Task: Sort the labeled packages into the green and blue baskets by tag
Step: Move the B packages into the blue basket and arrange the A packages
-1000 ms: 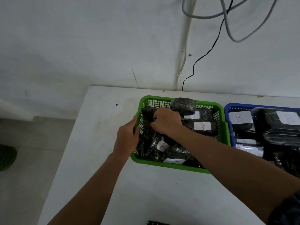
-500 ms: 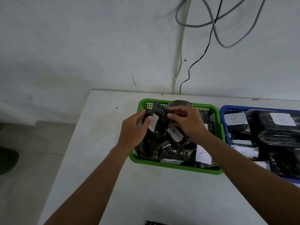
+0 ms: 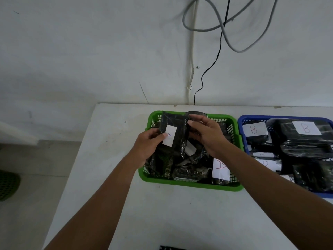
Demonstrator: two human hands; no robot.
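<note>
— What does the person wear on the arms?

— Nothing that shows. Both forearms are bare from the lower edge of the view up to the wrists; no sleeve reaches into the picture.

— Anything on the hands?

— The left hand [image 3: 146, 146] has no glove, ring or band. The right hand [image 3: 209, 137] is the same: bare fingers, bare wrist, no watch.

— Any markings?

— None can be made out in this dim light.
</note>
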